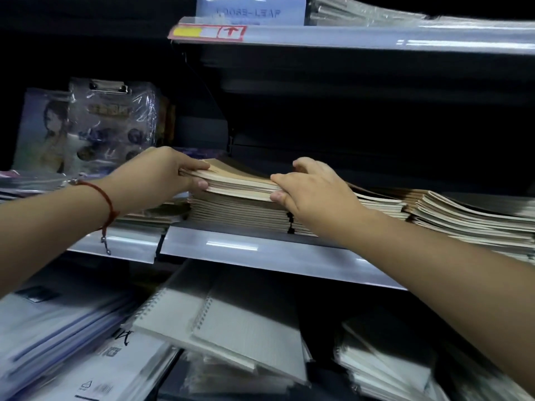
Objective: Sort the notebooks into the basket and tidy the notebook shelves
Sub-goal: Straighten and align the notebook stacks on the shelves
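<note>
A tall stack of tan, kraft-covered notebooks (pixel 237 209) lies flat on the middle shelf (pixel 260 253). My left hand (pixel 162 175) pinches the left end of the stack's top few notebooks (pixel 237 182), thumb underneath and fingers on top. My right hand (pixel 315 189) grips the right end of the same top bundle, fingers spread over the cover. The bundle sits slightly raised from the rest. More tan notebooks (pixel 463 218) lie in lower piles to the right. No basket is in view.
Plastic-wrapped clipboards (pixel 113 120) and picture folders stand at the shelf's left. Spiral notebooks (pixel 220 328) and wrapped paper packs (pixel 58 337) lie on the lower shelf. An upper shelf (pixel 347 39) with a red price label overhangs above.
</note>
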A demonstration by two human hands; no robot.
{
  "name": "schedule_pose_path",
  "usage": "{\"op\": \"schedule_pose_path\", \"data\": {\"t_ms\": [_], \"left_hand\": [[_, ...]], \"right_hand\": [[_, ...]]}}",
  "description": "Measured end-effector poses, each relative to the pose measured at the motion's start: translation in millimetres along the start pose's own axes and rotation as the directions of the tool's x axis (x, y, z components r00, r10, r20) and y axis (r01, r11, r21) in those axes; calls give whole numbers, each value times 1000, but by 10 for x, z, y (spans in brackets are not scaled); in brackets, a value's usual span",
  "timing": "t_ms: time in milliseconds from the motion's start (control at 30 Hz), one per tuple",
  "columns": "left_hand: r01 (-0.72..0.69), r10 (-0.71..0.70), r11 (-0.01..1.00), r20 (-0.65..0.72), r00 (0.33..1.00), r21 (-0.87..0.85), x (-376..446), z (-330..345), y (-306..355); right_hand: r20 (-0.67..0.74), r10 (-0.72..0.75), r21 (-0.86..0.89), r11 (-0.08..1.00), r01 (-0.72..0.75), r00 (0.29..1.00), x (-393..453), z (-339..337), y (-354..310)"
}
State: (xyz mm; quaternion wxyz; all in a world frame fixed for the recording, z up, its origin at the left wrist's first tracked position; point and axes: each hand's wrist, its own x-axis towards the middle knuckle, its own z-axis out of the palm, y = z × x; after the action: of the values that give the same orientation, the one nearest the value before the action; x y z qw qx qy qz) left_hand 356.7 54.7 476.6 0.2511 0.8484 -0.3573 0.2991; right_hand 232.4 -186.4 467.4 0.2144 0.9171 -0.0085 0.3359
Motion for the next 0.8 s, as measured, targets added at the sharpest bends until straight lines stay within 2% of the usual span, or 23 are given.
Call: {"op": "schedule_pose_path", "data": {"t_ms": [67, 133, 200, 300, 367, 433, 500, 633, 733, 800], "left_hand": [[-1, 0, 999, 20, 1000, 51, 74, 39, 34], [4, -7, 997, 41, 999, 80, 149, 73, 54], [14, -19, 997, 57, 998, 82, 213, 108, 35], [59, -58, 998, 91, 994, -15, 227, 129, -15], [58, -55, 998, 73, 996, -37, 231, 146, -32], [47, -46, 999, 46, 998, -21, 263, 185, -42], [58, -57, 997, 30, 998, -42, 308, 216, -51], [90, -88, 992, 28, 996, -86, 336, 215, -71], [93, -93, 996, 48, 995, -12, 312, 184, -34], [106, -113, 987, 45, 993, 122, 286, 147, 60]], "right_hand": [[-56, -29, -193, 981, 18, 998, 53, 72, -10], [-106, -25, -279, 960, -6, 994, 90, 108, -29], [-155, -54, -290, 957, 6, 986, 109, 133, -87], [-229, -191, -237, 962, 136, 954, 98, 233, -157], [-186, -210, -141, 972, 185, 960, 64, 263, -175], [-50, -181, -90, 980, 176, 982, 37, 191, -171], [65, -166, -100, 980, 172, 984, 63, 114, -138], [140, -198, -100, 972, 213, 970, 100, 68, -140], [197, -164, -64, 982, 180, 966, 79, 25, -170], [209, -126, -29, 990, 135, 970, 87, 21, -232]]}}
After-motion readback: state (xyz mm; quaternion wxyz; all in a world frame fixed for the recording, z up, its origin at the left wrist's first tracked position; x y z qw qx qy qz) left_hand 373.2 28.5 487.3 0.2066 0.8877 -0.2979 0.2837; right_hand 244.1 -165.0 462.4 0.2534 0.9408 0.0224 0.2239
